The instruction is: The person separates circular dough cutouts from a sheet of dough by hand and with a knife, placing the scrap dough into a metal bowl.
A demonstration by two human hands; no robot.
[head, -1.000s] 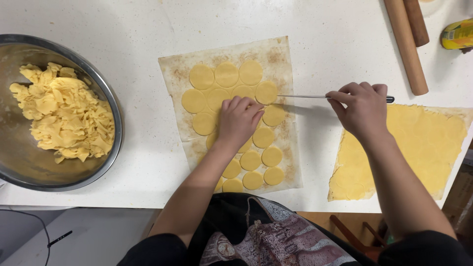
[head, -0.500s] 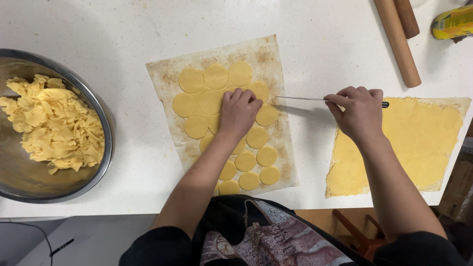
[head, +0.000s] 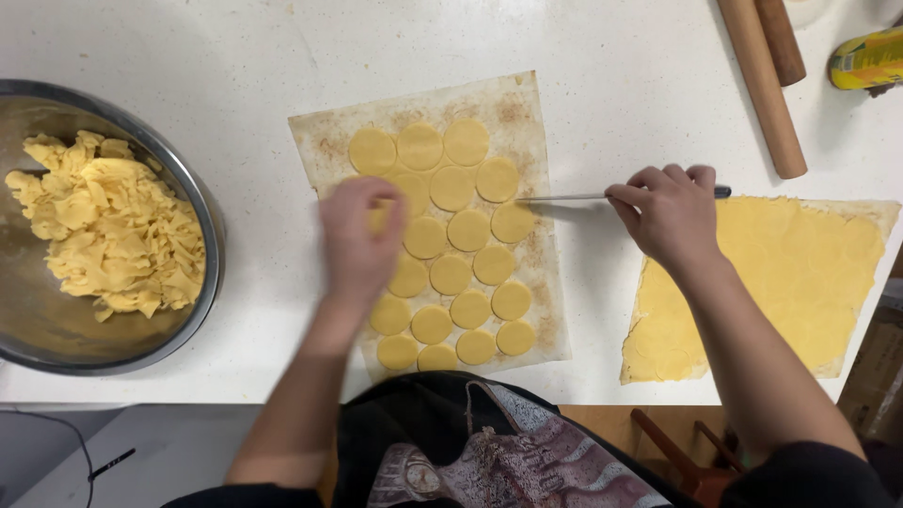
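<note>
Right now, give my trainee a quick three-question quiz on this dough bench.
1. True or false: the right hand holds a thin metal tool whose tip lies at the edge of the dough rounds.
2. What is in the steel bowl? A) whole eggs B) dough scraps C) flour
3. What do the rounds lie on?

Key
1. True.
2. B, yellow dough scraps.
3. A sheet of browned parchment, where the blurred left hand hovers.
</note>
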